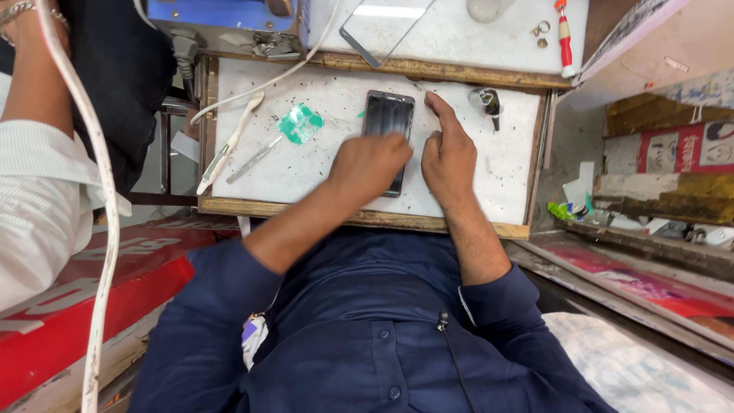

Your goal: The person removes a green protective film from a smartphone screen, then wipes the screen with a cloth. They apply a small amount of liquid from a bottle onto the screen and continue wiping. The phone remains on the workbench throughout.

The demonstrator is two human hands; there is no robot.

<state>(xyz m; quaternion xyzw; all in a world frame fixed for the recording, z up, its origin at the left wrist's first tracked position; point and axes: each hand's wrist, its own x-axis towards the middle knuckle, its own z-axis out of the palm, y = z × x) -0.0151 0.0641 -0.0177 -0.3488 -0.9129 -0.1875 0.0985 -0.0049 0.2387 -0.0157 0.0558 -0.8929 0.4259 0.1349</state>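
The phone lies flat on the white work board in front of you, near the middle of it. Its long axis runs away from you, from the near edge of the board toward the far one, leaning slightly to the left at the near end. The far end is in plain view; the near end is hidden under your hand, apart from a dark corner that shows just below it.

Your left hand rests on the phone's near half, knuckles up and fingers curled down together onto it; whether they pinch anything you cannot tell, since the fingertips are hidden. Your right hand lies just beside the phone's right edge, its forefinger stretched out straight along the board toward the far end, the other fingers folded in.

To the left on the board sit a crumpled green film, metal tweezers and a pale flat tool. To the right, near the far corner, stands a small metal-and-black tool. Dark specks are scattered over the board.
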